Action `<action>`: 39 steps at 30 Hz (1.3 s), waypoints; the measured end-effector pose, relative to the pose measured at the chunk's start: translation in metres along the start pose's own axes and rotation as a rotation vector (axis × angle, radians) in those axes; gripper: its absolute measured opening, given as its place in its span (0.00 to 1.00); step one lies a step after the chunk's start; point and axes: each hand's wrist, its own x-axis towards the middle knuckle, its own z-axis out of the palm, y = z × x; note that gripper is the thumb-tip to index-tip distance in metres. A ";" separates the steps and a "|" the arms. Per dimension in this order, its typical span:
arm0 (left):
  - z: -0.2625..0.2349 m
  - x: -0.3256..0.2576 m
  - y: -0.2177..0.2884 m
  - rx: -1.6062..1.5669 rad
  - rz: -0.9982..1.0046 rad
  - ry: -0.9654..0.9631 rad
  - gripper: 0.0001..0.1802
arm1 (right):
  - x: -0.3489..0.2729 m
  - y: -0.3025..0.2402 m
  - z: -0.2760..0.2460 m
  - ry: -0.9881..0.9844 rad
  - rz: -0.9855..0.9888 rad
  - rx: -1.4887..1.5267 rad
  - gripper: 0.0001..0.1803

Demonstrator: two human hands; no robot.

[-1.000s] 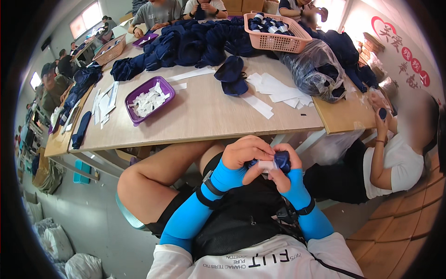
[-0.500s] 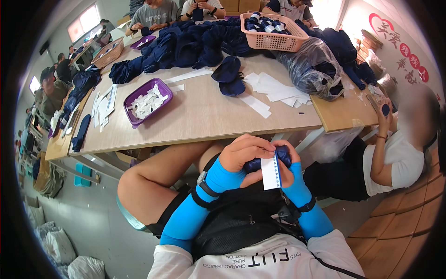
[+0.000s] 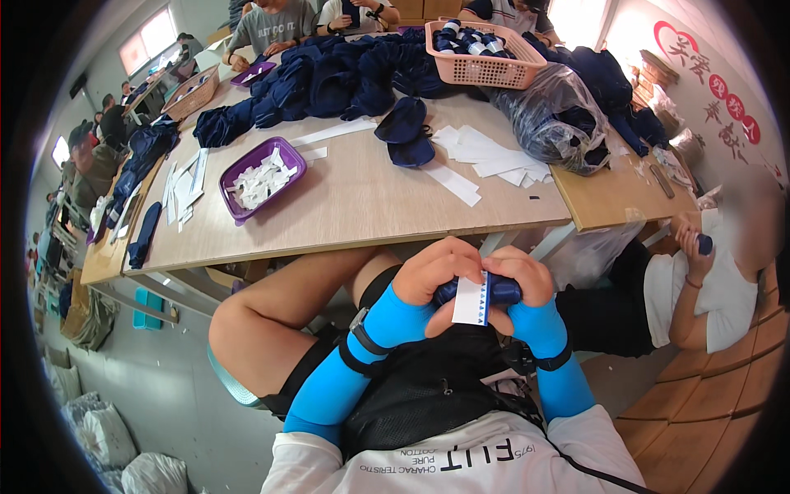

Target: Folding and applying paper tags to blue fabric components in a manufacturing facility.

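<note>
Head view: your left hand (image 3: pixel 436 276) and right hand (image 3: pixel 525 278) grasp one navy roll (image 3: pixel 508 291) above your lap.
The roll's long axis runs left to right between your palms; the white label (image 3: pixel 470 305) crosses it, its long axis pointing down toward you, its top at your left fingertips, the nearer hand; whether they pinch it, you can't tell here. Counted: one roll and one label in hand; beyond, one near purple tray (image 3: pixel 277 195) of white pieces, too heaped to count, and one peach basket (image 3: pixel 494 76).
</note>
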 end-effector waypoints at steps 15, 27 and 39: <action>0.006 0.001 0.005 0.064 0.078 0.093 0.17 | -0.013 -0.010 0.006 0.047 0.529 0.358 0.27; -0.007 0.001 0.012 0.087 0.066 0.023 0.21 | -0.005 -0.015 0.008 0.028 0.258 0.126 0.36; -0.007 -0.001 0.008 0.124 0.086 0.026 0.20 | 0.001 -0.014 0.005 -0.023 0.296 0.164 0.33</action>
